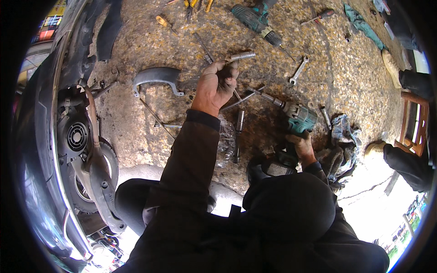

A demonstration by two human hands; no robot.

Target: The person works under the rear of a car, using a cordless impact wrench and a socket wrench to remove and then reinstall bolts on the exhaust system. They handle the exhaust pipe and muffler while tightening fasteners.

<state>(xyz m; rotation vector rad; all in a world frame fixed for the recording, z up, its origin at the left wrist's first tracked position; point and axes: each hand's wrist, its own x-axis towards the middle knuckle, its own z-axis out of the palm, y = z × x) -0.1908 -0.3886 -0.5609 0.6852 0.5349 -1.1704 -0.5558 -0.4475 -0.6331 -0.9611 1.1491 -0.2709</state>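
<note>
We see the right hand point(303, 145) wrapped round the socket-tipped drill point(304, 119) toward the pebbled floor's point(359, 86) near edge, the left hand point(217, 84) curled, contents unclear; we judge this tool handling, calling next for a steady grip

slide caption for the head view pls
Right hand grips a teal drill; another drill and a wrench lie on the ground.

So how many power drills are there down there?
2 in view: a teal drill held by the right fingers, and another drill lying on the ground near the picture's top. More could be hidden from sight.
</note>
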